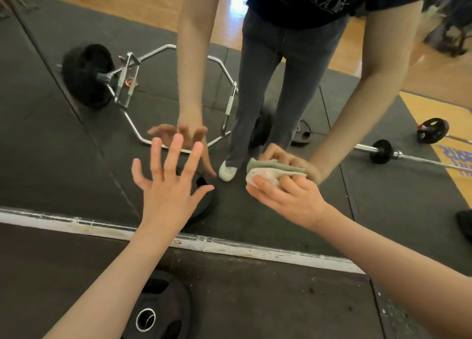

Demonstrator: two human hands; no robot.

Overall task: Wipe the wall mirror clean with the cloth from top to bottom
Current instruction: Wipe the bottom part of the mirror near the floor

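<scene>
The right hand (pixel 288 198) grips a bunched cloth (pixel 270 173), its fingers (pixel 290 182) curled round the wad and pressing it against the mirror (pixel 63 147) low down, near the glass's bottom edge. The cloth is pale on the side nearest the fingers and grey-green just beyond them, where it meets its own reflection. The left hand (pixel 168 182) holds nothing: its fingers are straight and spread wide, and whether their tips touch the glass cannot be told. Just beyond those fingertips is the hand's reflection. Below both wrists runs the white, chipped strip (pixel 242 250) at the mirror's foot. Under the left forearm, on the dark floor mat (pixel 281 300), lies a black weight plate (pixel 158 310). Beyond the left fingers the glass reflects a chrome hexagonal bar (pixel 158 95); beyond the right fingers, a barbell (pixel 388 153).
</scene>
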